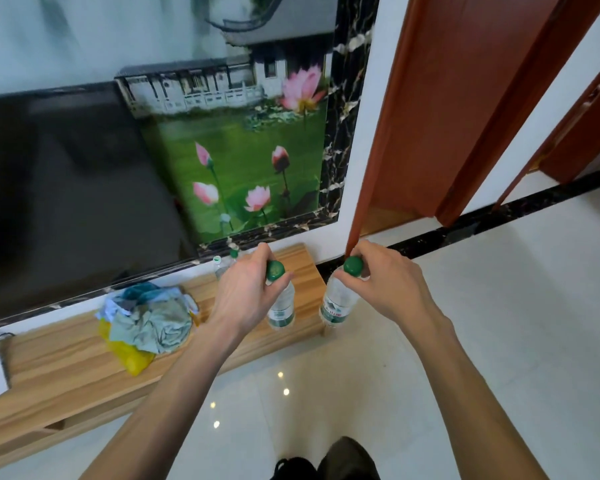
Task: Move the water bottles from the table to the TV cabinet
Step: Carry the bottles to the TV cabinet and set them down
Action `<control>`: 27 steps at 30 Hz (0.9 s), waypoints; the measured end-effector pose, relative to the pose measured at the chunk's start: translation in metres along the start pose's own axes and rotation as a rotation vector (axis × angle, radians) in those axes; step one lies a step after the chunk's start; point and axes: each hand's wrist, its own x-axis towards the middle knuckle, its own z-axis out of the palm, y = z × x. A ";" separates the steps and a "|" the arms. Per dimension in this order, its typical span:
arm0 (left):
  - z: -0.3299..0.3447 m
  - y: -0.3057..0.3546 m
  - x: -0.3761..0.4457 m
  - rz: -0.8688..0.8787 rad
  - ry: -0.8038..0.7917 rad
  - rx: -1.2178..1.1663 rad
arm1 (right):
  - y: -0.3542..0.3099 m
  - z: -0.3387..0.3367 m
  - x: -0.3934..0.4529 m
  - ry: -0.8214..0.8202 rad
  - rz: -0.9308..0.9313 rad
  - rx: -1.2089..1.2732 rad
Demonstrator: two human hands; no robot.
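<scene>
My left hand [246,289] grips a clear water bottle [280,306] by its green cap, holding it upright over the right end of the wooden TV cabinet [66,355]. My right hand [385,282] holds a second green-capped water bottle [338,303] by the neck, hanging just past the cabinet's right end, above the floor. Two more water bottles [222,266] stand on the cabinet against the wall, partly hidden behind my left hand.
A heap of cloths with a yellow bag [146,323] lies on the cabinet's middle. A black TV [66,195] fills the wall on the left, a lotus picture [243,161] beside it. A brown door frame [413,116] and glossy white floor [499,341] are on the right.
</scene>
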 end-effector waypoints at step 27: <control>0.121 -0.110 0.247 -0.304 -0.020 0.054 | 0.062 0.136 0.347 -0.339 -0.211 0.112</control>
